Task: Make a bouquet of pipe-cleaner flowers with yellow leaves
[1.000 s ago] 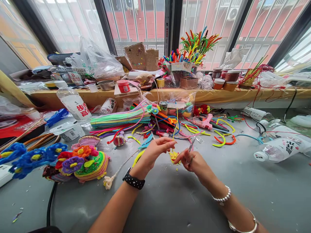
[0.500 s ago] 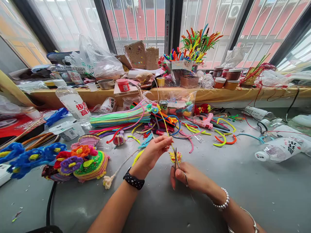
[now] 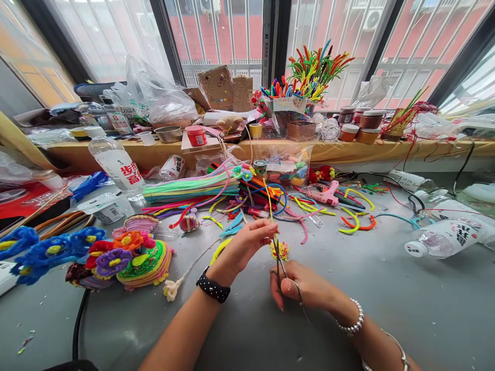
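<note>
Pinching yellow pipe cleaner point(image 3: 268, 200) near-upright in L hand point(image 3: 246, 245), holding it above table point(image 3: 247, 324). Gripping scissors point(image 3: 278, 262) w/ R hand point(image 3: 305, 283), aiming blades up at its lower part, prob. trimming. Counting as done: small pile of yellow/red bits point(image 3: 283, 251) on table, prob. clippings. Leaving long section above L hand apparently uncut. Not showing total amt left.

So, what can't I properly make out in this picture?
All in the head view:
- Whether the scissors touch the yellow pipe cleaner: too small.
- Part of that pipe cleaner: hidden by the left hand.
- Part of the red-and-yellow fuzzy clump: behind the scissors.
- The rest of the leftmost blue flower: cut off by the left edge.
</note>
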{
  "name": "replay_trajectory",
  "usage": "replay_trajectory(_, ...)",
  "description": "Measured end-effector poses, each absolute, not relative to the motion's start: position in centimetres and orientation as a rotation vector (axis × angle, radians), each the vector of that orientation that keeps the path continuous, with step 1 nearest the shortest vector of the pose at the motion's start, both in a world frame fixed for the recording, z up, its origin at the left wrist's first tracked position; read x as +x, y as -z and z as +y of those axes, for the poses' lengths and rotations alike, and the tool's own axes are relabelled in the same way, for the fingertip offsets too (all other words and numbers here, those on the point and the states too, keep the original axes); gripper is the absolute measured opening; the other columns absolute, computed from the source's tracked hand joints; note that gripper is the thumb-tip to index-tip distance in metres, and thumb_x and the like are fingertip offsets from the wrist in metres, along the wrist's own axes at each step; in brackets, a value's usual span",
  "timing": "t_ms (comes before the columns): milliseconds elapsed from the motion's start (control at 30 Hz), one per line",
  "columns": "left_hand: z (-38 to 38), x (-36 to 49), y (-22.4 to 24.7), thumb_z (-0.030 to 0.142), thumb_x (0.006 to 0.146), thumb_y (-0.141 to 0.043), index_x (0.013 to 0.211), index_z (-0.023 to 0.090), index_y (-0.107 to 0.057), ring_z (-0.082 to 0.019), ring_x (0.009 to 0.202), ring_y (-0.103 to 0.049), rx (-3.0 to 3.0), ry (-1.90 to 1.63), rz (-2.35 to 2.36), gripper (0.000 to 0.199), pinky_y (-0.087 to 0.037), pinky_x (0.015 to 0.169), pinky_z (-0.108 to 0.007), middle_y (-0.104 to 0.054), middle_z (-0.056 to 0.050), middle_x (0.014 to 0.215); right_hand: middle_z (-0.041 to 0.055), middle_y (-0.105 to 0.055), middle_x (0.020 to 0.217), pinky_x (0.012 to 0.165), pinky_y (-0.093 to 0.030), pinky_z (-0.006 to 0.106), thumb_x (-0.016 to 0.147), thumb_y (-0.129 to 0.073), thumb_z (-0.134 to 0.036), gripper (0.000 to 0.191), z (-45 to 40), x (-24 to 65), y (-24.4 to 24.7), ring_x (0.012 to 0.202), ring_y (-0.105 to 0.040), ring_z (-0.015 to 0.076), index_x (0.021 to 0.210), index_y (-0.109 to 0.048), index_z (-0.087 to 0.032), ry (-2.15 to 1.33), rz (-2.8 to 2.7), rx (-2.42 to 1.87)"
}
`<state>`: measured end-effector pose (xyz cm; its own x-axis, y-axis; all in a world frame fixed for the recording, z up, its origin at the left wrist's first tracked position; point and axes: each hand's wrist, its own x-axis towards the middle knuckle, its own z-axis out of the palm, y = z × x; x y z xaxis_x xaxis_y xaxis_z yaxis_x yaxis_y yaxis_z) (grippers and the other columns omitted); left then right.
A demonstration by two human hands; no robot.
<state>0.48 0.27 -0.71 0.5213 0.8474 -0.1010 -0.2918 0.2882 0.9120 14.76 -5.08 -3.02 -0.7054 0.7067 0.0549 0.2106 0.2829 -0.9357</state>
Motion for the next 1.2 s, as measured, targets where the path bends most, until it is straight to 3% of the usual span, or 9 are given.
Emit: replay_trajectory(1200, 0.44, 0.39, 0.71, 0.027, 0.064, -0.066, 0.064, 0.014, -0.059, -0.007, 0.063, -0.043, 0.974, -0.832, 0.665, 0.015, -0.035, 0.062, -0.019, -0.049, 0.0, 0.068, -0.0005, -0.045, 0.049, 0.047, -0.03, 0.022, 0.068, -0.021, -0.074, 0.071, -4.79, 14.89, 3.96, 0.047, -0.04, 0.0075, 0.049, -0.05, -0.012, -1.411, -2.078, -0.787)
